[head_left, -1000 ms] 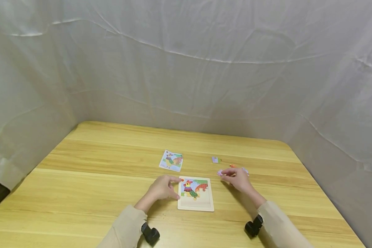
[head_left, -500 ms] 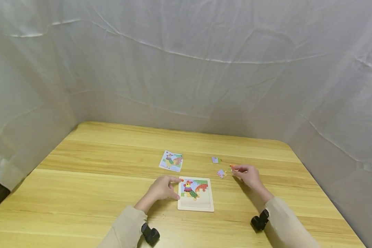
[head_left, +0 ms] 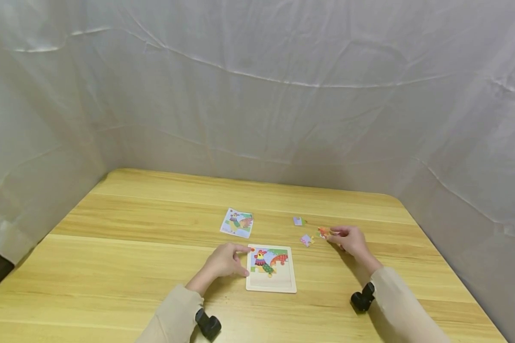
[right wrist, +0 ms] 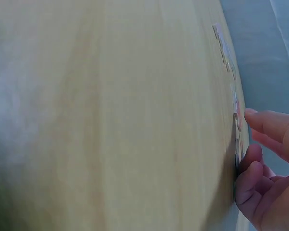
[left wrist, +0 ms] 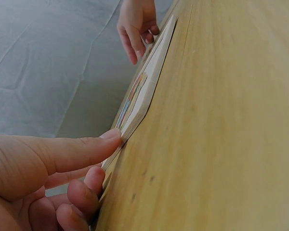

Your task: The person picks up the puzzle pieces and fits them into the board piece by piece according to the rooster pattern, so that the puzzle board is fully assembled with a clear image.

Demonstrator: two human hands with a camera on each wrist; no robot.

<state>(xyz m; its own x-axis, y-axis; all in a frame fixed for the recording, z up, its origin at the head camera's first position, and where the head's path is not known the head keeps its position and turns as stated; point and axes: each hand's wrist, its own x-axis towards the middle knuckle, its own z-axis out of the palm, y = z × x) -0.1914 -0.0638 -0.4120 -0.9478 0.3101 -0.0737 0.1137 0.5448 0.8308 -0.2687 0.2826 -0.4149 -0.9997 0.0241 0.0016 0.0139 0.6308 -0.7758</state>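
A square wooden puzzle frame (head_left: 271, 288), partly filled with a rooster picture, lies on the table. My left hand (head_left: 225, 260) touches its left side, the index finger at the upper corner and the thumb lower down. In the left wrist view the thumb (left wrist: 86, 150) rests along the frame's edge. My right hand (head_left: 351, 240) is at the loose pieces to the right, fingertips beside an orange puzzle piece (head_left: 324, 232). A gap shows between its thumb and fingers in the right wrist view. A lilac and yellow piece (head_left: 307, 240) lies just left of it. Fingers hide the spot beneath them.
Farther back lies another lilac and green puzzle piece (head_left: 298, 221). A printed rooster picture card (head_left: 237, 222) sits behind the frame on the wooden table (head_left: 154, 209). Grey cloth (head_left: 257, 119) hangs around the table's back and sides.
My right hand has moved right, from the lilac and yellow piece to the orange piece and then slightly past it, uncovering both. My left hand stays at the frame.
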